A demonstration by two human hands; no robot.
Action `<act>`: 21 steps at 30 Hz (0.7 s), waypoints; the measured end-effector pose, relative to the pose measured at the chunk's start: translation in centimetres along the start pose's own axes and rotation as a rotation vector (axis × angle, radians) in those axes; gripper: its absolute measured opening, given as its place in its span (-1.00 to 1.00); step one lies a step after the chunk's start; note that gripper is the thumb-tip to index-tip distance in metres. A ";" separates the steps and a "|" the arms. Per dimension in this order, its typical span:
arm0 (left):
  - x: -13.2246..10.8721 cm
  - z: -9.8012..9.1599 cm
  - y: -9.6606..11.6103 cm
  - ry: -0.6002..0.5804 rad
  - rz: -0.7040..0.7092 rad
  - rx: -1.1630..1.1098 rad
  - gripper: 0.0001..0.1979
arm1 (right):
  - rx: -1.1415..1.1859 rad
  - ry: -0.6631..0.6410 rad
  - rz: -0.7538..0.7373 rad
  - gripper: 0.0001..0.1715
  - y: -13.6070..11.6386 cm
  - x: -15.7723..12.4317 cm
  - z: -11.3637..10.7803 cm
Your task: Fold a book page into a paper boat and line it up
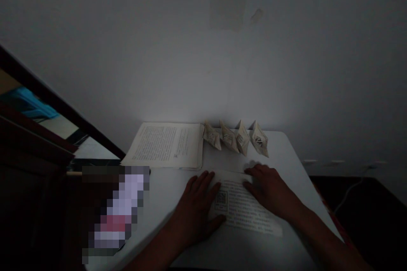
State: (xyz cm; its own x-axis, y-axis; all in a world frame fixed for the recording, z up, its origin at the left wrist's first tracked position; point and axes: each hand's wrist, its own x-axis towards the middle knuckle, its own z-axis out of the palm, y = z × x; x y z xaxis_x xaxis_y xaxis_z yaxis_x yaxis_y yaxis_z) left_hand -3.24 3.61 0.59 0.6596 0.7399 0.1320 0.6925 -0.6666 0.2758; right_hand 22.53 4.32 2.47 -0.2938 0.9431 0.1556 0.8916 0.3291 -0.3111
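A printed sheet of paper (251, 209) with a square code near its left side lies on the white table in front of me. My left hand (202, 205) rests on its left part, fingers stretched out and thumb apart. On the upper right of the sheet lies my right hand (267, 186), its fingers extended along the far edge and the thumb spread below them. Neither hand grips anything. Beyond the sheet, several folded paper boats (243, 139) stand in a row.
A stack of printed pages (162, 146) lies at the table's back left, beside the boats. A pixelated, lit object (117, 209) is at the left edge of the white table (159, 203). Behind rises a plain wall (178, 59); a cable (352, 188) hangs at the right.
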 end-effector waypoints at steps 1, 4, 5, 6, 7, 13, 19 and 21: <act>0.0 0.0 -0.1 0.005 0.000 -0.011 -0.31 | 0.058 -0.032 0.025 -0.71 0.1 0.1 -0.3; -0.1 0.0 -0.2 0.050 -0.025 -0.078 -0.34 | 0.282 -0.121 0.091 -0.78 0.3 0.4 -1.1; 0.0 0.0 -0.3 0.076 -0.049 -0.118 -0.35 | 0.364 -0.144 0.115 -0.77 0.3 0.4 -1.3; 0.2 -0.1 -0.2 0.106 -0.085 -0.167 -0.35 | 0.446 -0.164 0.135 -0.75 0.4 0.4 -1.6; 0.5 -0.3 -0.2 0.132 -0.130 -0.227 -0.37 | 0.521 -0.181 0.151 -0.74 0.4 0.3 -1.7; 3.6 -2.2 -0.2 0.103 -0.459 -0.714 -0.50 | 0.665 -0.241 0.158 -0.72 -0.4 0.0 -2.3; 5.2 -2.2 -1.4 0.023 -0.530 -0.993 -0.53 | 0.516 -0.119 0.060 -0.83 -0.6 0.2 -2.4; 5.0 -1.9 -1.5 0.038 -0.510 -1.016 -0.57 | 0.408 -0.063 0.018 -0.82 -0.2 0.1 -2.2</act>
State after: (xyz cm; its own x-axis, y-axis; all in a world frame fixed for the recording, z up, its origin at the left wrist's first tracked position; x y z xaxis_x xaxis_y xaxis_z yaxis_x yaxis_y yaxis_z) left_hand -1.50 8.46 2.63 0.3475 0.9178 -0.1924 0.3092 0.0815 0.9475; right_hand 23.04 4.25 4.59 -0.3108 0.9459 0.0930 0.6905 0.2920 -0.6617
